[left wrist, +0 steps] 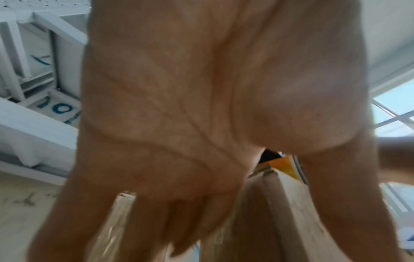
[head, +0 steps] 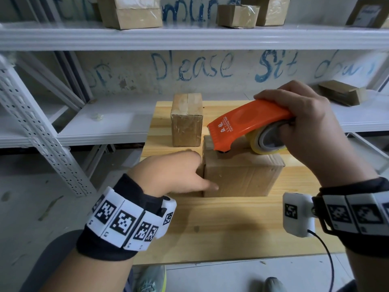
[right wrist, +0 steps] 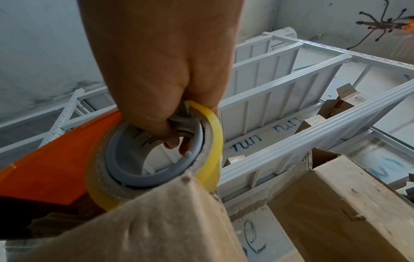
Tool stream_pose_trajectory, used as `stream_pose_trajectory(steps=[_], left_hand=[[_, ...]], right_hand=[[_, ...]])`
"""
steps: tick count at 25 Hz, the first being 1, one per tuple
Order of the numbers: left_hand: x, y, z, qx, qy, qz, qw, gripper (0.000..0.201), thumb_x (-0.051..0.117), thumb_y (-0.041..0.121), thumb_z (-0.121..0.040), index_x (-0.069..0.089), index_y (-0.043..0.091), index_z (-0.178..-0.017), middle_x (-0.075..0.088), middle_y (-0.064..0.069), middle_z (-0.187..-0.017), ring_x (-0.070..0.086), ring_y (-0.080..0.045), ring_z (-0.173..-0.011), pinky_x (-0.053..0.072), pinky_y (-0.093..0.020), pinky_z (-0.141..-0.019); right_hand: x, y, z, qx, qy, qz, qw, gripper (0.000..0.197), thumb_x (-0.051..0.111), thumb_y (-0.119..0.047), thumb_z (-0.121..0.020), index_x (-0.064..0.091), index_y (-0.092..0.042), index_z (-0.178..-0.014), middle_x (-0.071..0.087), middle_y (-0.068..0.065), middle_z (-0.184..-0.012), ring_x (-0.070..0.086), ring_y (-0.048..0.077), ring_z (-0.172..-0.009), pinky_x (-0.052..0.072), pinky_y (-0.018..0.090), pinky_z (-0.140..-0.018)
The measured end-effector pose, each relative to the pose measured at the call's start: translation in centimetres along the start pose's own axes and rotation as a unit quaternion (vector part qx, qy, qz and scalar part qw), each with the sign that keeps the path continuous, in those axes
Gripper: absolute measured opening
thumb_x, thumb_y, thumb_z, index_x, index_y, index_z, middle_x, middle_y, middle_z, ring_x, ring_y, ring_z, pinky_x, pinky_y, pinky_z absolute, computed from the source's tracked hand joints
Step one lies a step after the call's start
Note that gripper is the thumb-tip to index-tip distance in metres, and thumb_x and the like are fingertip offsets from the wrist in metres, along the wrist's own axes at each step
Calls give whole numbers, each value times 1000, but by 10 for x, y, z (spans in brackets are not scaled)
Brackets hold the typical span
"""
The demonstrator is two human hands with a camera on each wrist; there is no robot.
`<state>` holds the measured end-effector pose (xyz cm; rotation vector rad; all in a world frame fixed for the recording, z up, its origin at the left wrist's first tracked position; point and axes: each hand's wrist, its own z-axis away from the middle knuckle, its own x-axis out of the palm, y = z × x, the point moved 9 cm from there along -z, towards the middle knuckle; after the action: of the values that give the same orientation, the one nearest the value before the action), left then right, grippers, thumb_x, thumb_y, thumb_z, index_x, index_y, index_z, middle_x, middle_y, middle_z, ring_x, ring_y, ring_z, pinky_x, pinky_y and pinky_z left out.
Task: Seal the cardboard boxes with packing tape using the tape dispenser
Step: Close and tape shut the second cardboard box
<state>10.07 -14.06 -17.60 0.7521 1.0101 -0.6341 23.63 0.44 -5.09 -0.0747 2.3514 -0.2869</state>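
We count two boxes on the wooden table (head: 221, 224). The near box (head: 242, 175) sits about the middle of the top; the far box (head: 187, 120) stands upright toward the far edge, just left of the near one and close to it, with a strip of tape already down its top and front.

Our right hand (head: 305, 127) is wrapped over the rear of the one orange dispenser (head: 244, 125), fingers curled through the grey core of its single yellow tape roll (head: 257, 144); the right wrist view shows the thumb and fingertips hooked inside that ring. The dispenser rests on the top of the near box, toothed end pointing left toward the box's far left corner, roll toward the right.

Our left hand (head: 174, 173) lies against the left side of the near box, fingers spread and fairly straight, thumb laid across the front face near its left edge; it braces the box without closing round it. The left wrist view is blurred, showing mostly palm.

On the white shelves (head: 189, 36) behind we count three taped boxes on the upper level and one flat bundle of cardboard (head: 343, 92) on the lower level at right
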Motion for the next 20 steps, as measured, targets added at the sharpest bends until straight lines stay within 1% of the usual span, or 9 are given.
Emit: stream_pose_trajectory(steps=[2, 3, 5, 7, 9, 11, 15, 18, 20], left_hand=[[-10, 5, 2, 21, 41, 32, 998, 89, 70, 71, -74, 38, 30, -147, 45, -3, -149, 57, -24, -123, 48, -44, -102], [-13, 10, 2, 42, 55, 66, 995, 92, 75, 67, -74, 33, 33, -149, 40, 1, -153, 53, -21, -127, 46, -42, -104], [-10, 15, 0, 62, 45, 111, 991, 89, 78, 61, -74, 33, 34, -146, 51, 8, -142, 54, -17, -125, 46, -39, -104], [-2, 15, -3, 49, 18, 93, 994, 90, 77, 61, -76, 34, 23, -145, 62, 4, -126, 60, -18, -114, 50, -40, -98], [5, 13, -3, 34, -4, 49, 998, 76, 74, 61, -79, 45, 19, -136, 65, 2, -108, 63, -18, -97, 54, -41, -90], [5, 11, -2, 37, -9, 51, 998, 59, 73, 59, -81, 55, 22, -122, 66, 2, -100, 63, -17, -90, 54, -40, -88], [0, 6, -1, 63, 13, 135, 989, 43, 78, 53, -77, 65, 34, -114, 71, 8, -108, 66, -16, -99, 52, -44, -95], [1, 10, 0, 89, 12, 183, 979, 45, 81, 41, -81, 63, 35, -121, 69, 16, -116, 63, -9, -107, 48, -37, -102], [-1, 12, 0, 93, 13, 196, 976, 49, 79, 39, -83, 57, 37, -127, 64, 18, -124, 59, -8, -114, 44, -34, -107]], right_hand=[[0, 0, 0, 1, 0, -2, 1000, 63, 60, 18, -68, 66, -11, -124, 58, 12, -111, 58, 28, -100, 52, 45, -84], [0, 0, 0, 2, 0, -2, 1000, 63, 60, 17, -68, 66, -12, -124, 58, 12, -112, 58, 29, -100, 52, 45, -85], [0, 0, 1, 4, 0, -2, 1000, 63, 58, 16, -68, 66, -12, -124, 58, 12, -112, 57, 30, -101, 51, 47, -85], [0, 0, 0, 4, 0, 0, 1000, 63, 58, 16, -68, 66, -12, -124, 58, 12, -111, 57, 31, -101, 51, 49, -85], [0, -1, 0, 2, -2, -2, 1000, 63, 57, 16, -69, 66, -12, -124, 58, 12, -111, 57, 30, -101, 51, 49, -85], [-1, -1, 0, 4, 0, 5, 1000, 63, 56, 15, -70, 65, -14, -124, 58, 10, -112, 57, 28, -102, 50, 49, -86], [1, -1, 0, 3, -2, 6, 1000, 61, 56, 13, -71, 65, -14, -125, 58, 11, -112, 57, 28, -102, 51, 48, -86], [1, -1, 1, 3, -1, 8, 1000, 59, 58, 13, -73, 64, -13, -125, 58, 12, -113, 57, 29, -102, 52, 48, -85], [0, 0, 1, 6, 3, 4, 1000, 60, 58, 15, -73, 64, -13, -125, 58, 11, -113, 57, 28, -101, 52, 47, -84]])
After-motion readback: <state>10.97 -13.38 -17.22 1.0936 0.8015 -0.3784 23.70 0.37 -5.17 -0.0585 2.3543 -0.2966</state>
